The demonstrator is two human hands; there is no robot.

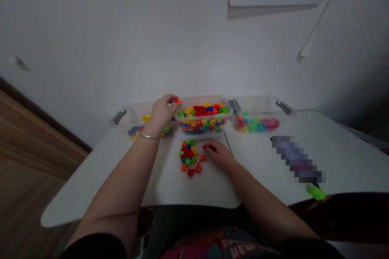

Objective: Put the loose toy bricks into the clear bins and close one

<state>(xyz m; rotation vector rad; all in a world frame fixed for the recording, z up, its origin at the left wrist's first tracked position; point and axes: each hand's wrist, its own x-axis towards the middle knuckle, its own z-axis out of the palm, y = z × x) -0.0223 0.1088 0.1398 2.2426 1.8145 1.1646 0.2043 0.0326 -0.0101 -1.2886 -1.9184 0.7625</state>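
Note:
An orange toy building brick (178,102) is pinched in the fingertips of my left hand (164,110), raised at the left rim of the middle clear bin (200,134). That bin is heaped with colourful building bricks (202,113). In front of it, a small pile of loose bricks (188,153) in red, green, orange, yellow and blue lies on the white table. My right hand (220,154) rests just right of this pile, near an orange brick (203,157). Its fingers are loosely bent and apart, with nothing visible in them.
A left clear bin (130,109), partly hidden by my left arm, and a right clear bin (258,103) hold more toy pieces. A blurred long item (294,160) and a green piece (316,192) lie at the right. The white table (258,170) meets a wall behind.

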